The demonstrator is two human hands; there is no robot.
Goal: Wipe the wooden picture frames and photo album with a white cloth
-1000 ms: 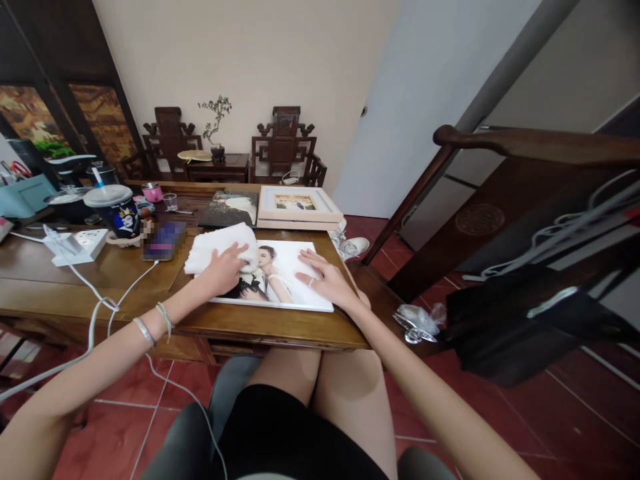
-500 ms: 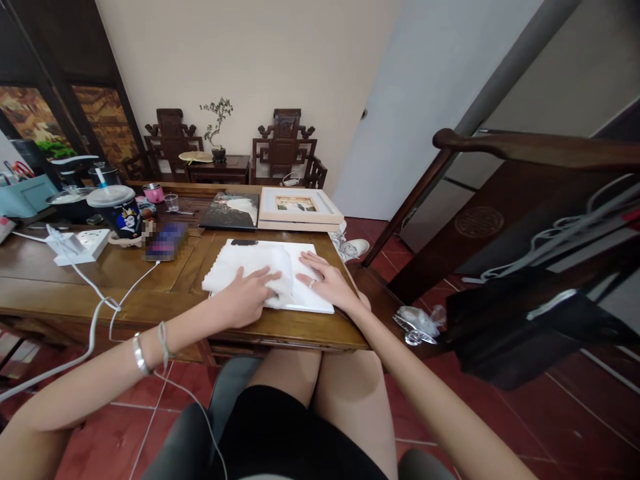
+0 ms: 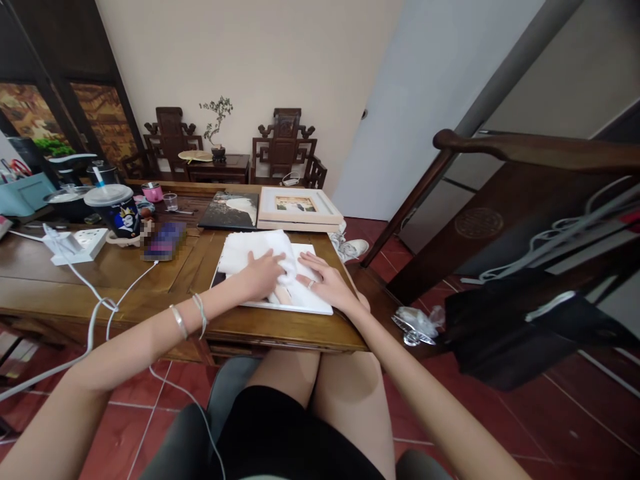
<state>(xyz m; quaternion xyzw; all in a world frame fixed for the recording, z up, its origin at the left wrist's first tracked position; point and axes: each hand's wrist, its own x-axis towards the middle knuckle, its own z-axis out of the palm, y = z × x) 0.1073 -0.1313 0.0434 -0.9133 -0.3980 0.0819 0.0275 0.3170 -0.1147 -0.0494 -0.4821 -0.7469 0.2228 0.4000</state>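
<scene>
A white cloth [image 3: 245, 245] lies bunched over the upper part of a flat photo panel [image 3: 317, 305] at the table's front edge. On top of the cloth, my left hand [image 3: 263, 275] presses with bent fingers and grips some of its folds. My right hand [image 3: 327, 281], wearing a ring, rests flat on the panel's white right side with fingers stretched out. Part of a picture shows below my left hand, with a dark area at the left. The cloth and my hands hide the rest of it.
Behind the panel lie a dark photo print [image 3: 230, 210] and a white framed picture [image 3: 297, 205]. To the left are a phone [image 3: 164, 241] on a cable, a lidded cup [image 3: 115, 213] and a power strip [image 3: 83, 245]. A wooden chair [image 3: 480, 220] stands at the right.
My left hand has slid the cloth forward and to the right, away from the panel's lower left, baring part of the picture. My right hand has stayed in place.
</scene>
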